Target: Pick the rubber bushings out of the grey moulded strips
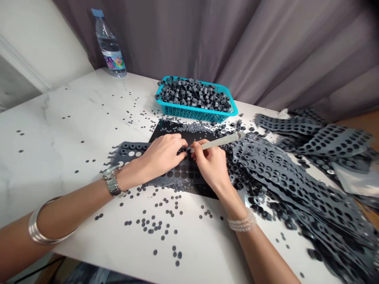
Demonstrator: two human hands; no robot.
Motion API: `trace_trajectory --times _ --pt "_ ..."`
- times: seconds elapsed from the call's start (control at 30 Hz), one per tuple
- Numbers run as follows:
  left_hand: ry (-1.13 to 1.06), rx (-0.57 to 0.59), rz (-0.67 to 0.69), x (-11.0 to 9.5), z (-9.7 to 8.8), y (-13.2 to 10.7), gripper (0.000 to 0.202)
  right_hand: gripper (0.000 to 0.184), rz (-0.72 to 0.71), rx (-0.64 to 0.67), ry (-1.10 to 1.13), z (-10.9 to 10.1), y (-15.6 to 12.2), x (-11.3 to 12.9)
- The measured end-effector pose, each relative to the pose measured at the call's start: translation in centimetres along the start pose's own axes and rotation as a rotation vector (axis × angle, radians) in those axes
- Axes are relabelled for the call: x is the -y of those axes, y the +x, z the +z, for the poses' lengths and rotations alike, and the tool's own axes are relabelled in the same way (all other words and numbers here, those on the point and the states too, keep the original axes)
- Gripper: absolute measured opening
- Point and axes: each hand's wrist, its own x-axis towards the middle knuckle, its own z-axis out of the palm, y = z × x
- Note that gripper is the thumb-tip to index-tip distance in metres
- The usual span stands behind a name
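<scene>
A grey rubber sheet (pixel 177 173) full of punched rings lies on a black mat (pixel 166 130) in the middle of the white marble table (pixel 74 118). My left hand (pixel 161 156) rests on the sheet, fingers curled and pinching at a ring near its fingertips. My right hand (pixel 210 163) is closed round a pale stick-like tool (pixel 219 142), whose tip meets the left fingertips on the sheet. A watch and a bangle are on my left arm, a bead bracelet on my right wrist.
A turquoise basket (pixel 195 114) heaped with grey rings stands behind the mat. Several emptied punched sheets (pixel 299 173) pile up at the right. Small grey discs (pixel 156 225) are scattered over the table. A water bottle (pixel 110 45) stands at the back left by the curtain.
</scene>
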Motion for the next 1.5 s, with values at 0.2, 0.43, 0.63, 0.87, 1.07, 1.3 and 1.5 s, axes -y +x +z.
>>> trace_trajectory --times 0.2,0.43,0.63,0.87,1.07,1.3,1.5 --pt "-0.057 -0.037 0.017 -0.2 0.6 -0.2 0.022 0.027 -0.06 -0.017 -0.119 0.5 0.1 0.3" --pt "-1.025 -0.271 -0.375 -0.5 -3.0 -0.9 0.011 0.03 0.022 -0.034 0.027 0.5 0.2 -0.1" --pt "-1.818 0.03 -0.64 0.5 -2.3 -0.5 0.007 0.035 0.161 -0.156 0.297 -0.6 0.2 -0.5" --pt "-1.916 0.088 -0.645 -0.5 -1.9 -0.8 0.009 0.033 0.213 -0.175 0.408 -1.0 0.1 -0.4" --pt "-1.933 0.06 -0.713 -0.6 -2.0 -0.9 0.009 0.033 0.216 -0.153 0.414 -0.8 0.1 -0.4" --pt "-1.814 0.076 -0.676 0.2 -2.3 -0.9 0.011 0.034 0.154 -0.075 0.342 0.0 0.2 -0.1" --pt "-0.572 -0.129 -0.214 0.5 -1.6 -0.9 0.023 0.03 0.047 0.004 0.116 0.7 0.3 0.2"
